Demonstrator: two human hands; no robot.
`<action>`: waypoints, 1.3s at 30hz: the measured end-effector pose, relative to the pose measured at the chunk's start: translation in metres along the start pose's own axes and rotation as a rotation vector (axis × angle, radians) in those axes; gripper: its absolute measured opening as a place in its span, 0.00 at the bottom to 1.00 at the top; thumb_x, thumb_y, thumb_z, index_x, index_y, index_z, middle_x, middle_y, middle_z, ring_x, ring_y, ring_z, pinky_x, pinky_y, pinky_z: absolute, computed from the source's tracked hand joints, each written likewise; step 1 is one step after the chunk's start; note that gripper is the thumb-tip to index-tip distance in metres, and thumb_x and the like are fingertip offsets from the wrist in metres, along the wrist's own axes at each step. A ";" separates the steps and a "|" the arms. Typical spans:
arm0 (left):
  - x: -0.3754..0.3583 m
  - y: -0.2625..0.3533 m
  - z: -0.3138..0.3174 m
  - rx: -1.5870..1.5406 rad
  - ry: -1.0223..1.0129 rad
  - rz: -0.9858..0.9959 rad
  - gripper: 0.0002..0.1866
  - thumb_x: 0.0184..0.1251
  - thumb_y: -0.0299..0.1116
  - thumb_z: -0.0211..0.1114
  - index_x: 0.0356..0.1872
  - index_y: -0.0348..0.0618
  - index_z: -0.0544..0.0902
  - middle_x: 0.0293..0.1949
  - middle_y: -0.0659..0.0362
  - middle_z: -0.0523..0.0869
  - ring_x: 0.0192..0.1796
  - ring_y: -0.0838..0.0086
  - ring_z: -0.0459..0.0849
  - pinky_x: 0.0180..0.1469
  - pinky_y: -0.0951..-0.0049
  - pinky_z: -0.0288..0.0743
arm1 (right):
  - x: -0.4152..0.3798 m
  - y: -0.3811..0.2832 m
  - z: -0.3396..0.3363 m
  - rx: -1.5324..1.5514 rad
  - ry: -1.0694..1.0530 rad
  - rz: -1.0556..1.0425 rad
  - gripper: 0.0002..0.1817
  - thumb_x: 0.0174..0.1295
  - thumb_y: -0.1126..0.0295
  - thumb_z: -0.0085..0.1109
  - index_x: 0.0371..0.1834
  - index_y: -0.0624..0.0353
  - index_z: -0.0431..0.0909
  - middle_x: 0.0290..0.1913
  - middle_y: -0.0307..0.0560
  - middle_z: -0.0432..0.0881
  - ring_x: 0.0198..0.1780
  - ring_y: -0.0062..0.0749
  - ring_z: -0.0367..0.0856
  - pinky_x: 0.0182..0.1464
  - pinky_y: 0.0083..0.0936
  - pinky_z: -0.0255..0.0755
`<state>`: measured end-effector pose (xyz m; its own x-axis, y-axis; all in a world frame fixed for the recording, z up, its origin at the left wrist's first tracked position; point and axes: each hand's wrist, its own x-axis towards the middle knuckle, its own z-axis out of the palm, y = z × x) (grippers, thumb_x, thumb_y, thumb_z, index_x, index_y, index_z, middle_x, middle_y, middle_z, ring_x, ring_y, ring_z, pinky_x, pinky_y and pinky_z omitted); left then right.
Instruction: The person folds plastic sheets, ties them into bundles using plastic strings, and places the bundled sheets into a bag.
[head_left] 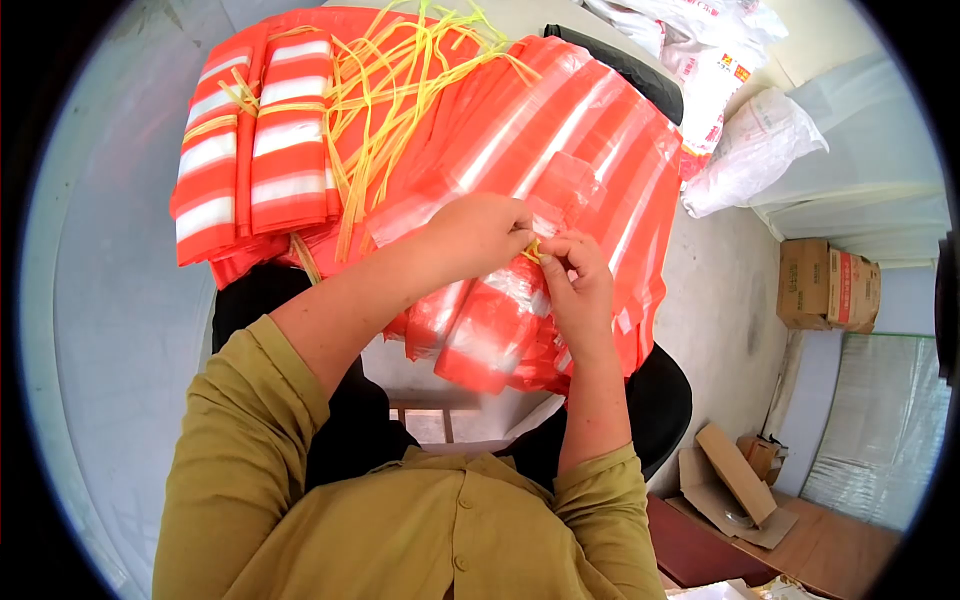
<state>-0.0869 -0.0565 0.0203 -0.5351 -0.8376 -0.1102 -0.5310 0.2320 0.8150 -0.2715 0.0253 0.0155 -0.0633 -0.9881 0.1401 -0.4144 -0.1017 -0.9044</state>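
Note:
A folded bundle of red-and-white striped plastic bags (pixel 490 335) lies in front of me, over my lap. At its upper part a short piece of yellow tie strip (pixel 532 250) shows between my fingertips. My left hand (pixel 485 232) pinches the strip from the left, its fingers curled. From the right, my right hand (pixel 580 285) pinches it between thumb and forefinger. Whether the strip runs all the way around the bundle is hidden. Under and behind my hands spreads a stack of flat striped bags (pixel 620 160).
Tied striped bundles (pixel 292 130) sit at the left, beside loose yellow strips (pixel 385 95). A black roll (pixel 625 72) lies behind the stack. White sacks (pixel 755 145) stand at the back right; a cardboard box (pixel 828 285) and flattened cardboard (pixel 735 480) are farther right.

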 end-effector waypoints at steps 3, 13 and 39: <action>0.001 0.003 -0.004 0.169 0.109 -0.002 0.09 0.73 0.37 0.64 0.39 0.45 0.88 0.35 0.51 0.91 0.44 0.52 0.91 0.46 0.52 0.82 | -0.006 0.005 -0.005 -0.161 0.013 -0.169 0.05 0.69 0.81 0.66 0.44 0.61 0.86 0.55 0.43 0.78 0.53 0.28 0.79 0.55 0.24 0.76; -0.013 0.001 -0.001 0.152 0.361 0.191 0.10 0.72 0.30 0.63 0.48 0.42 0.88 0.52 0.46 0.86 0.54 0.49 0.87 0.55 0.52 0.81 | -0.044 0.005 -0.015 -0.194 0.126 0.074 0.22 0.68 0.73 0.69 0.65 0.58 0.80 0.53 0.48 0.80 0.54 0.34 0.81 0.58 0.29 0.77; -0.064 -0.007 0.008 -1.400 -0.217 -0.352 0.22 0.84 0.39 0.62 0.69 0.35 0.75 0.66 0.51 0.83 0.64 0.66 0.84 0.67 0.58 0.80 | -0.089 -0.020 0.022 0.311 -0.028 0.263 0.44 0.70 0.79 0.62 0.88 0.61 0.52 0.83 0.54 0.61 0.83 0.35 0.59 0.80 0.33 0.61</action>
<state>-0.0543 -0.0002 0.0168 -0.6692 -0.6290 -0.3957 0.3400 -0.7326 0.5896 -0.2379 0.1123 0.0122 -0.1042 -0.9874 -0.1189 -0.0924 0.1286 -0.9874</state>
